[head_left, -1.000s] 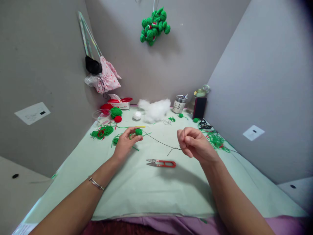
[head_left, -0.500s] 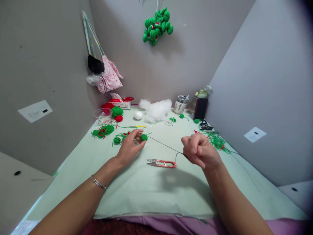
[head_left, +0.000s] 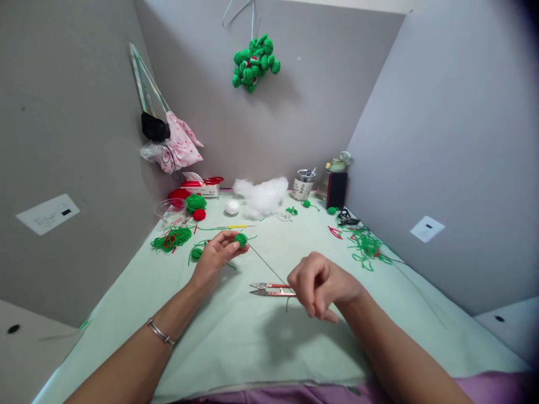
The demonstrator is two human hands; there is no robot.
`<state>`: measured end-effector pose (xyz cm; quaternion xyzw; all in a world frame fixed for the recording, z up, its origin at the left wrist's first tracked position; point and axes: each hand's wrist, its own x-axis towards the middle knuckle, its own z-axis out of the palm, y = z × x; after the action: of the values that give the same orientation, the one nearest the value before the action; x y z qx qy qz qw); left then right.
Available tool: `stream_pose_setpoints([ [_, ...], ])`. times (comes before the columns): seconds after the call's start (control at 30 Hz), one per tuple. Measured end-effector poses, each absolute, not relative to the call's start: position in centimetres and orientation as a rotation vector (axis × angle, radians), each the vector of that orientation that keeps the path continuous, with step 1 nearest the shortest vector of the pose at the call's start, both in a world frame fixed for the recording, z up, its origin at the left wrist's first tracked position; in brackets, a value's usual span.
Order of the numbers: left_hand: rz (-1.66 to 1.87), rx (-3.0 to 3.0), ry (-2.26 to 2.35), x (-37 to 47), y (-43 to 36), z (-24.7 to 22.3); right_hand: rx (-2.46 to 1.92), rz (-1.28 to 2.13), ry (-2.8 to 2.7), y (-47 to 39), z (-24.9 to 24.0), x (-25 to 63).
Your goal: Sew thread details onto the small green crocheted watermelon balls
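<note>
My left hand [head_left: 217, 255] pinches a small green crocheted ball [head_left: 241, 240] between thumb and fingers, just above the table. From the ball a dark thread [head_left: 268, 265] runs taut down to my right hand [head_left: 322, 285], whose fingers are curled closed around its other end. Whether a needle is also in those fingers I cannot make out. Orange-handled thread snips [head_left: 269, 290] lie on the cloth, blades to the left, their handle end partly covered by my right hand. Close to my left hand rests another green ball [head_left: 196, 255] with yarn tails.
Green and red yarn scraps [head_left: 172, 239] lie at left, more green scraps [head_left: 370, 247] at right. White stuffing [head_left: 263, 196], a yellow-handled hook [head_left: 238, 226], a pen can [head_left: 303, 185] and a dark phone-like slab [head_left: 337, 191] stand or lie farther back. Grey walls enclose the table.
My right hand has moved left and nearer to me, now overlapping the snips' handle. My left hand has lifted the green ball slightly. The whole view has shifted a little.
</note>
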<state>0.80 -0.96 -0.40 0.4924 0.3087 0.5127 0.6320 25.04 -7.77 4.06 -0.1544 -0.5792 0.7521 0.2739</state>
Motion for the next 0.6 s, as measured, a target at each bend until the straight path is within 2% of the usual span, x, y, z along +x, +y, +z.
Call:
stream_pose_setpoints([
  [0.23, 1.095, 0.990, 0.601, 0.8, -1.4, 0.3, -0.450, 2.226, -1.515, -8.4, 3.7, 21.8],
  [0.47, 1.114, 1.048, 0.674, 1.3, -1.8, 0.4, -0.730, 1.577, -1.359, -7.4, 3.1, 20.5],
  [0.6, 1.194, 1.276, 0.827, 1.5, -1.5, -0.5, -0.604, 1.547, -1.323, -7.4, 3.2, 21.4],
])
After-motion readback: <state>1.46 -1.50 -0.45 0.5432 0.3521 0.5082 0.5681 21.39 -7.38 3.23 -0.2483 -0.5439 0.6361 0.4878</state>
